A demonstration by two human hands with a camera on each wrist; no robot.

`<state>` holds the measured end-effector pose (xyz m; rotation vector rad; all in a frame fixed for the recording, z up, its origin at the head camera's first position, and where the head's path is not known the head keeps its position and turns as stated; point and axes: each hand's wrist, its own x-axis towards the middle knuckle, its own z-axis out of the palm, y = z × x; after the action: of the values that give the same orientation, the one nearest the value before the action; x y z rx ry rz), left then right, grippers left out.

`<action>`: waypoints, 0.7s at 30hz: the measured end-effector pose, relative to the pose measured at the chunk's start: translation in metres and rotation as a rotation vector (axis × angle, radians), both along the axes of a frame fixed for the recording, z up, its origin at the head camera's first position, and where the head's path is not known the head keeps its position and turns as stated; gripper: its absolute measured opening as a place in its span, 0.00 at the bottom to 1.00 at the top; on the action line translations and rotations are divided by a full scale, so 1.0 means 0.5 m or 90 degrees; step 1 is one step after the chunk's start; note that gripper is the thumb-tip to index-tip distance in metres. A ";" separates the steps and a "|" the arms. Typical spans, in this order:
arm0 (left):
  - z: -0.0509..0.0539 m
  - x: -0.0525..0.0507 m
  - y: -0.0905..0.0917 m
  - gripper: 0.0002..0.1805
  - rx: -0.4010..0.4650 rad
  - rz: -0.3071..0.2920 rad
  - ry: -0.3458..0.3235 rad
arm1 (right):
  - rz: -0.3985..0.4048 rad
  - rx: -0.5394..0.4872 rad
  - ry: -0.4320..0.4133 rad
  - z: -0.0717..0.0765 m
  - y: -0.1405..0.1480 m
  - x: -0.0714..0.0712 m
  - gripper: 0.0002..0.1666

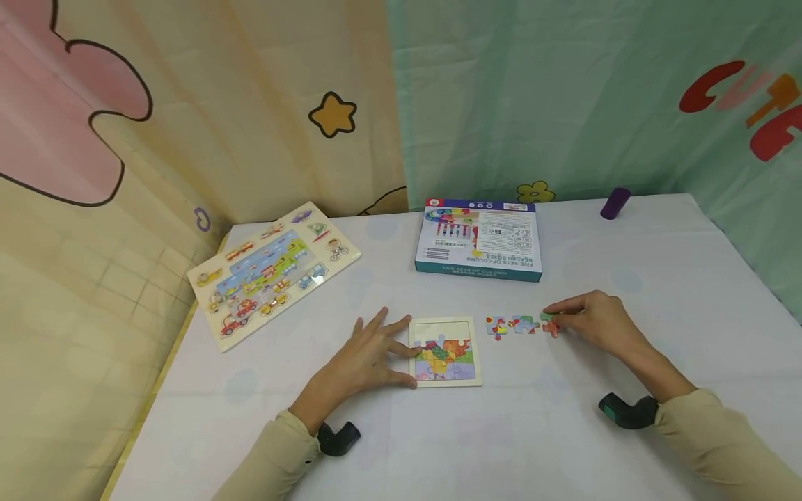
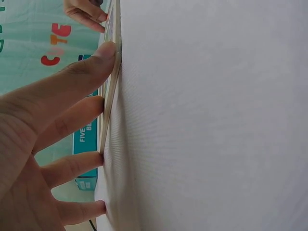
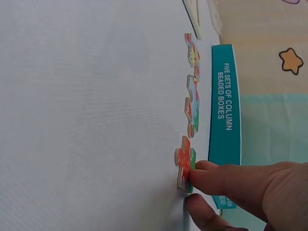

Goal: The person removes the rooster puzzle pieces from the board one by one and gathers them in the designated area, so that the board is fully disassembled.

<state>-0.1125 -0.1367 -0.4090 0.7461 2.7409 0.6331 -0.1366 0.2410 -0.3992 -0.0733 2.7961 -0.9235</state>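
A small framed jigsaw board [image 1: 445,383] lies on the table, its lower part filled with colourful pieces and its upper part bare. My left hand [image 1: 370,353] rests at the board's left side with fingers spread; in the left wrist view the thumb [image 2: 107,50] touches the frame's edge. To the right of the board, a puzzle piece with a red shape [image 1: 551,328] lies under my right hand [image 1: 592,321], which pinches its right end with thumb and finger. Two more loose pieces, one with a yellow figure [image 1: 497,325] and one light blue [image 1: 523,324], lie between board and hand.
Behind the board lies a teal-edged box [image 1: 478,240] of beaded boxes. A larger vehicle picture board [image 1: 269,271] sits at the back left. Near the table's back edge is a purple cylinder [image 1: 615,203]. Curtains [image 1: 551,97] hang behind the table.
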 end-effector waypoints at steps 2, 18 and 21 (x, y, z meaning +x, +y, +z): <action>0.000 0.000 0.000 0.30 -0.003 -0.001 0.000 | -0.005 0.000 0.001 -0.003 -0.001 0.001 0.14; -0.002 -0.002 0.000 0.30 -0.004 -0.006 0.004 | -0.006 -0.008 0.032 -0.014 0.005 -0.003 0.11; 0.000 -0.003 0.000 0.30 -0.003 -0.006 0.004 | -0.012 -0.014 0.031 -0.016 0.005 -0.004 0.11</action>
<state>-0.1138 -0.1369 -0.4092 0.7601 2.7415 0.6228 -0.1384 0.2434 -0.4071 -0.0732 2.8356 -0.9698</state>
